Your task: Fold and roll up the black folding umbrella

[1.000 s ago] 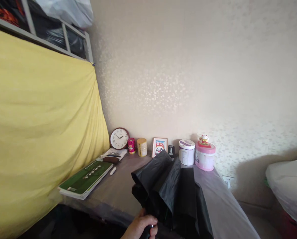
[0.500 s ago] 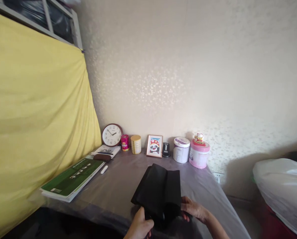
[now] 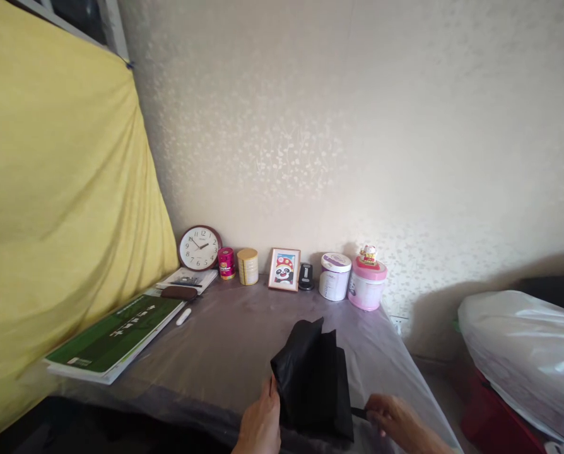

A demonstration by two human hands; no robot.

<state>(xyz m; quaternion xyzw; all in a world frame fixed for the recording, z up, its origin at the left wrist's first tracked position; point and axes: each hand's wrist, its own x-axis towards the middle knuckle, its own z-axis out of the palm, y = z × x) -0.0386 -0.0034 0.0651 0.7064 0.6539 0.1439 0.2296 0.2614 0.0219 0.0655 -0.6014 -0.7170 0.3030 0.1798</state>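
Note:
A black folding umbrella, its loose fabric in folds, is held over the front of the table. My left hand is closed around its lower left side, with the fingers partly hidden by the cloth. On the other side, my right hand pinches the end of a thin black strap that reaches out from the fabric. The umbrella's handle is out of sight.
Along the wall stand a clock, a pink can, a yellow-lidded tin, a panda picture frame, a black stapler-like object and two tubs. Green book and white stick lie left.
My right hand has moved off the fabric to the right and now pulls the strap outward. My left hand has shifted up along the umbrella, whose folds now stand more upright. The view has turned slightly right.

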